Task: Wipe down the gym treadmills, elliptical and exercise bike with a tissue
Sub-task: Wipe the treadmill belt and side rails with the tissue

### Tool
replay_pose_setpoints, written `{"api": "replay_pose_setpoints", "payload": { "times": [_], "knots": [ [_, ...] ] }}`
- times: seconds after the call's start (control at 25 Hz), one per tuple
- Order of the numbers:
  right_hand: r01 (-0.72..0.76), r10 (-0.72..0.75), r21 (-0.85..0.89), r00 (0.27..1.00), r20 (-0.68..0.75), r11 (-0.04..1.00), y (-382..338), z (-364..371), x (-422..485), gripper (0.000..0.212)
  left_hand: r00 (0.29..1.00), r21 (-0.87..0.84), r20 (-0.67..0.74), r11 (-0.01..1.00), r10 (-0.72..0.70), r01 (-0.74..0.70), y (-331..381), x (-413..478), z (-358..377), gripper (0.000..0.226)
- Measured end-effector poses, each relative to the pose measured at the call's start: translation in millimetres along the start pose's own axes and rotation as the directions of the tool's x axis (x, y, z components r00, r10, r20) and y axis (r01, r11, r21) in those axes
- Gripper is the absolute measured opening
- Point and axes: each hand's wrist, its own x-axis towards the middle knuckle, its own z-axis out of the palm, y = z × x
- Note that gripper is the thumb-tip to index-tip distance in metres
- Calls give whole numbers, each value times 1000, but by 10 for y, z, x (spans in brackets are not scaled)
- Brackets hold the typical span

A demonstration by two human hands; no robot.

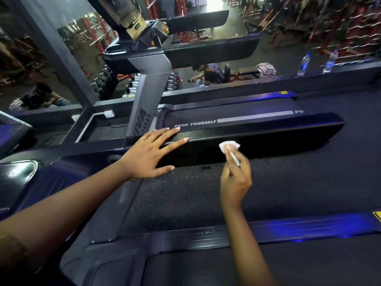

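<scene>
A black treadmill handrail (pixel 278 139) runs across the middle of the view. My left hand (pixel 149 154) rests flat on its left end, fingers straight and spread. My right hand (pixel 235 178) pinches a folded white tissue (pixel 227 146) and presses it against the near side of the handrail, right of my left hand. Below the rail lies the dark speckled treadmill belt (pixel 206 193). A second treadmill (pixel 226 118), marked "PUSH YOURSELF", stands just beyond, with its grey upright (pixel 144 96) and console above.
A mirror wall behind the treadmills reflects a seated person (pixel 206 75), a bench and red weight racks. Two water bottles (pixel 304 65) stand on the ledge at the right. A wall socket (pixel 109 114) sits at floor level left. Blue-lit side rails (pixel 309 226) edge the belt.
</scene>
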Motion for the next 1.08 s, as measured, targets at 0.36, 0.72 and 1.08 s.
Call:
{"api": "replay_pose_setpoints", "payload": {
  "times": [0.36,0.72,1.08],
  "knots": [
    [213,-184,-37,908,378,976,95,292,-493,47,1000,-9,-11,1000,-11,11,20,-2,-1,76],
    [186,-180,-21,970,164,982,-216,222,-63,30,1000,-19,7,1000,-18,18,26,1,7,76],
    [296,-260,-3,847,463,955,-21,364,-445,56,999,-32,36,999,-33,34,25,11,3,78]
  ]
}}
